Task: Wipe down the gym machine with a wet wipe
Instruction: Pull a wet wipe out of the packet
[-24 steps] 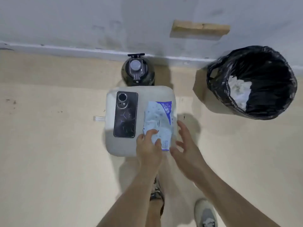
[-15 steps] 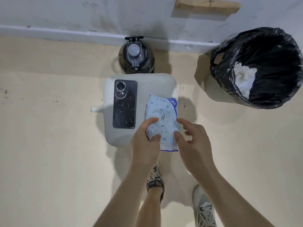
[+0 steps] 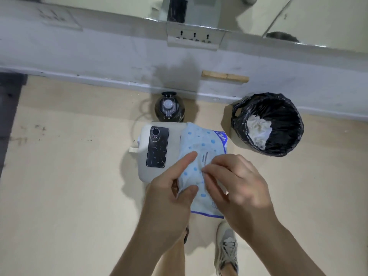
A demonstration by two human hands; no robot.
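- The pack (image 3: 203,144) of wet wipes, pale blue with darker dots and a dark blue edge, is held up between both hands in the middle of the view.
- The left grip (image 3: 169,196) is closed on the pack's near left side, with the thumb on its front and 1 finger stretched along it.
- The right grip (image 3: 239,186) has curled fingers that pinch at the pack's front beside the printed label.
- The pack overlaps the right side of a grey padded bench (image 3: 175,140); I cannot tell whether they touch.
- A phone (image 3: 157,149) lies face down on the bench's left half.
- A dark bottle (image 3: 169,108) stands on the floor (image 3: 69,186) just beyond the bench, against the wall (image 3: 99,52).
- A bin (image 3: 294,124) with a black liner stands to the right and has white tissue (image 3: 258,130) inside.
- 1 shoe (image 3: 227,248) shows below the hands.
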